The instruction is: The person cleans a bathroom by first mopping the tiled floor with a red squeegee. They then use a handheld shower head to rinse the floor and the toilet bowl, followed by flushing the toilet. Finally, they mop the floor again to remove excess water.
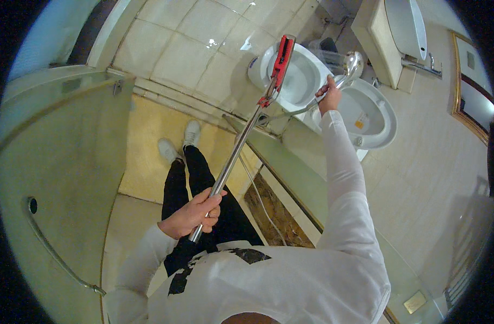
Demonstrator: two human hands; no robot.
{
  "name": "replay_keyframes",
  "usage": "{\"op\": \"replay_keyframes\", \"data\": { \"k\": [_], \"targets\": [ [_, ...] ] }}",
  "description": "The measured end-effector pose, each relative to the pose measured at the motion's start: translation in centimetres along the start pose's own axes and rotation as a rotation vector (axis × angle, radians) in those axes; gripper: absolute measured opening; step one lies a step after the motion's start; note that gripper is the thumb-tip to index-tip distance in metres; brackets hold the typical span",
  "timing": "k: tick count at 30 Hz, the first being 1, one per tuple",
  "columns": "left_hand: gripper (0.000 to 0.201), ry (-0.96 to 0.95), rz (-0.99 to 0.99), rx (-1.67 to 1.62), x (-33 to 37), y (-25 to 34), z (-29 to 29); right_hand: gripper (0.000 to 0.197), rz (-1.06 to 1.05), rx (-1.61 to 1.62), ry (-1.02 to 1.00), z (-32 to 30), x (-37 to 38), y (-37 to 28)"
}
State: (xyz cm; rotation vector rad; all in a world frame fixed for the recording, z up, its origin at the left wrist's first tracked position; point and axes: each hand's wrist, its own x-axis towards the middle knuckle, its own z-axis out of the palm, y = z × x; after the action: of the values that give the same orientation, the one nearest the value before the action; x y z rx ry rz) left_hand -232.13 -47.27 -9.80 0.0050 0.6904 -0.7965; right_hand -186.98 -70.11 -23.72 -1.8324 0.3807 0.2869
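Observation:
My left hand (195, 213) grips the lower end of a long silver pole (233, 156). The pole slants up and away to a red mop-like head (281, 59) that hangs over the open white toilet bowl (306, 81). My right hand (329, 97) is stretched far out and holds the handle of a chrome hand shower (351, 67), whose head sits above the toilet seat. A thin hose (258, 194) trails from it down along the glass partition. My white sleeves, black trousers and white shoes (177, 143) show below.
A glass shower screen (306, 189) runs between me and the toilet. A curved glass door with a chrome handle (52, 248) stands at left. The raised toilet lid (374, 113), a washbasin counter (387, 38) and a framed mirror (471, 86) lie at upper right. The floor is beige tile.

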Motion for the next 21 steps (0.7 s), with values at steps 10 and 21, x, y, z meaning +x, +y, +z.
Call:
{"op": "replay_keyframes", "data": {
  "k": [10,21],
  "targets": [
    [0.037,0.068,0.109,-0.003,-0.8,0.4,1.1,0.028,0.013,-0.048,-0.082,-1.4,0.9,2.3],
    [0.045,0.271,0.011,0.188,-5.3,-0.5,1.7,0.034,-0.021,-0.407,-0.319,2.5,6.4,19.2]
  ]
}}
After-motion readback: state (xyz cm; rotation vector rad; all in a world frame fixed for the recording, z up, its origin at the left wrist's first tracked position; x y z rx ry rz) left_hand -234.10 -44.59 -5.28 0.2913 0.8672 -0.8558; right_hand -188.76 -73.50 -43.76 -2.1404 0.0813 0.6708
